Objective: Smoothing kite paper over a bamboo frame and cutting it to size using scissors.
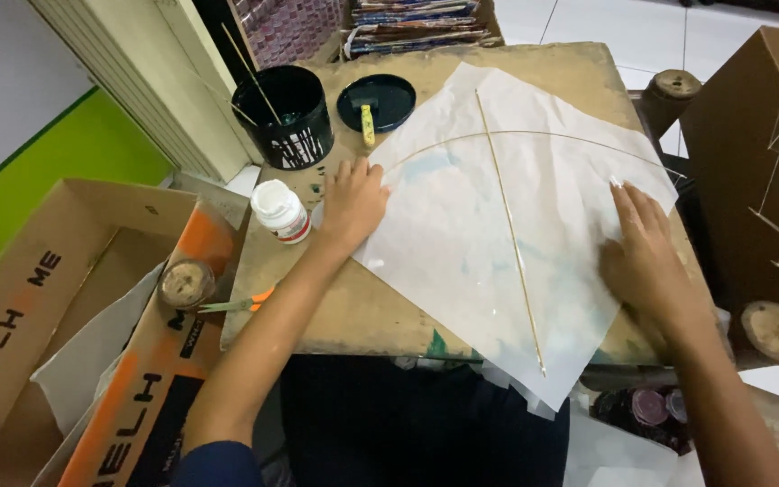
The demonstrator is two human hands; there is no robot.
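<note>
Soft, even indoor light, faint shadows, slight wide-angle bending at edges.

Bare desk [353, 311] strip open between left hand [351, 203] and near edge; far-left corner blocked by black pot [286, 117], dark lid [377, 101] and white bottle [281, 211]; scissors [238, 304] at left edge; right hand [646, 248] on paper [462, 234].
</note>
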